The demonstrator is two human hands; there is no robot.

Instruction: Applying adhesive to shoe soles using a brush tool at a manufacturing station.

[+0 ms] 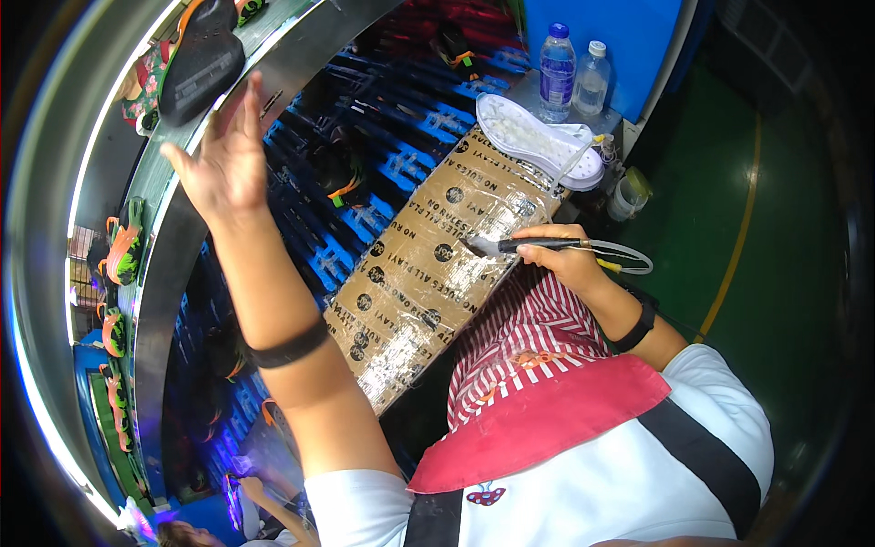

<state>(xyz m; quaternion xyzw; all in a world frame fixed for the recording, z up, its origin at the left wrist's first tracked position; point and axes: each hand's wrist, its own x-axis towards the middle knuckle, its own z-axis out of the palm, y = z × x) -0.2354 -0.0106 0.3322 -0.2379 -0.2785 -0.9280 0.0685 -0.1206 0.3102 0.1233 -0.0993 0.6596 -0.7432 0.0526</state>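
My left hand (233, 173) is raised at the upper left, fingers apart and holding nothing. It is just below a black shoe sole (202, 68) on the curved metal ledge; a gap shows between them. In my right hand (570, 260) is a brush (538, 244) with a dark handle, and a clear tube (629, 255) loops from its rear end. The bristles point left, over a board (401, 273) wrapped in printed brown paper and clear film; whether they touch it I cannot tell. White shoe soles (538, 141) lie at the board's far end.
Two plastic bottles (557, 77) stand behind the white soles, and a lidded jar (629, 193) is to their right. Orange-and-green shoes (123, 251) line the ledge on the left. Dark and blue racks (351, 164) fill the space beyond the board. Another person (264, 506) is at the lower left.
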